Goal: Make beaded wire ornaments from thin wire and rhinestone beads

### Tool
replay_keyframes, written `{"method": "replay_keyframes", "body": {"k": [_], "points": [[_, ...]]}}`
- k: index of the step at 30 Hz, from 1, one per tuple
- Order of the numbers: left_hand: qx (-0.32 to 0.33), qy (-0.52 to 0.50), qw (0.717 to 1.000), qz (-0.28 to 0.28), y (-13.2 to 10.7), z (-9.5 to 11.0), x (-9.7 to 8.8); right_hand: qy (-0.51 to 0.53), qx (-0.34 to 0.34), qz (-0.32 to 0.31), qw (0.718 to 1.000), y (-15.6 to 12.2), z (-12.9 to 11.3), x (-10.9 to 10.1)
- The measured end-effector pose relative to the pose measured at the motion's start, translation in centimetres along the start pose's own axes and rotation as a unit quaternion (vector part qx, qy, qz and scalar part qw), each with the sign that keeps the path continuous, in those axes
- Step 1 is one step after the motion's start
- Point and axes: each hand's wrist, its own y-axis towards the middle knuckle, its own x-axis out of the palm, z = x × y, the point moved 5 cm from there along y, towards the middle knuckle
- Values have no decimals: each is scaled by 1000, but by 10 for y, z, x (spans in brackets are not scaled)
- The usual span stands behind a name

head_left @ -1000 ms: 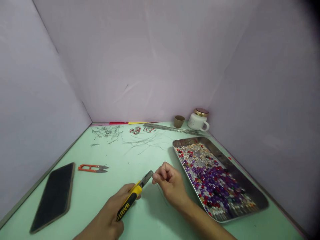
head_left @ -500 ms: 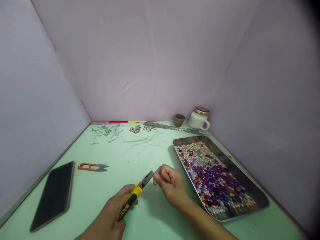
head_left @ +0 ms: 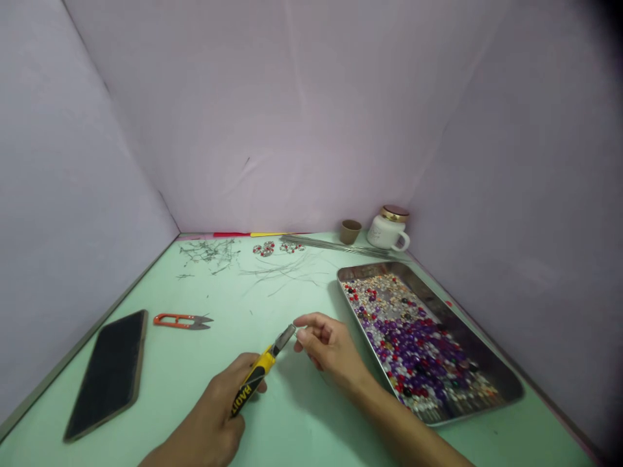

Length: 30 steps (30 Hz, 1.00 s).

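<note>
My left hand (head_left: pixel 214 421) is wrapped round the yellow-and-black handles of a pair of pliers (head_left: pixel 257 376), whose grey jaws point up and to the right. My right hand (head_left: pixel 328 347) is just beyond the jaw tips, thumb and forefinger pinched on something small and thin, probably wire, which I cannot make out. The other fingers are loosely curled. Both hands hover over the pale green table (head_left: pixel 292 415), left of a steel tray (head_left: pixel 491 363) filled with purple, red, white and dark beads.
A black phone (head_left: pixel 109 373) lies at the left, orange thread snips (head_left: pixel 182 320) beside it. Cut wire scraps (head_left: pixel 209 251), two small beaded pieces (head_left: pixel 265 249), a wire bundle (head_left: pixel 331 246), a brown cup (head_left: pixel 350 231) and a white lidded mug (head_left: pixel 388 230) sit at the back. Lilac walls enclose the table.
My right hand has loosened from a tight fist into a pinch with the fingers more extended. The pliers have tilted slightly and stay at the fingertips. The view shifted a little.
</note>
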Motion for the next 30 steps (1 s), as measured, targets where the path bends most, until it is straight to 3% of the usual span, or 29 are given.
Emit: {"method": "replay_keyframes", "body": {"k": [5,15,30], "points": [[17,-10,1000,1,0,-1,0,-15,35,-5,999,0,1,0],[91,-27,995,3,-1,-10,0,112,84,-28,990,-4,0,2],[72,2,997,-7,-2,-16,0,-30,5,-24,999,-2,-3,-1]]}}
